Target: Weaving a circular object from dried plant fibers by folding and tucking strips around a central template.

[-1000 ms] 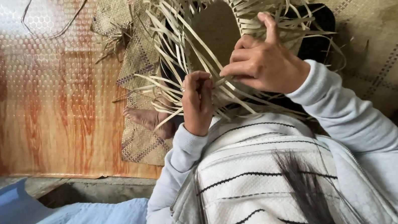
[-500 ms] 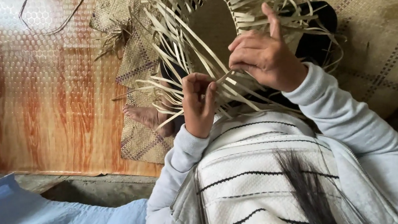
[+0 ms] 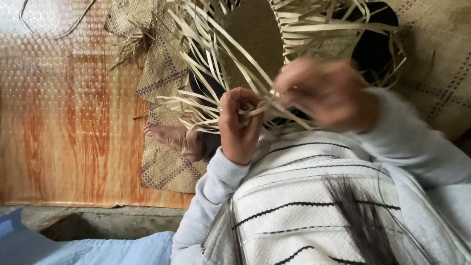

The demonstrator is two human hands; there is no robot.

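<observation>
Left hand [image 3: 239, 123] at frame centre, fist closed on pale weaving strips [image 3: 251, 64]. Right hand [image 3: 326, 94] just beside, blurred; grip cannot tell. Woven mat [image 3: 443, 17] underneath.

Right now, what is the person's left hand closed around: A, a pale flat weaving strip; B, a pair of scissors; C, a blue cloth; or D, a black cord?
A: the left hand has its fingers curled around a pale flat strip that runs out of the half-woven straw piece; the right hand beside it is blurred.
</observation>
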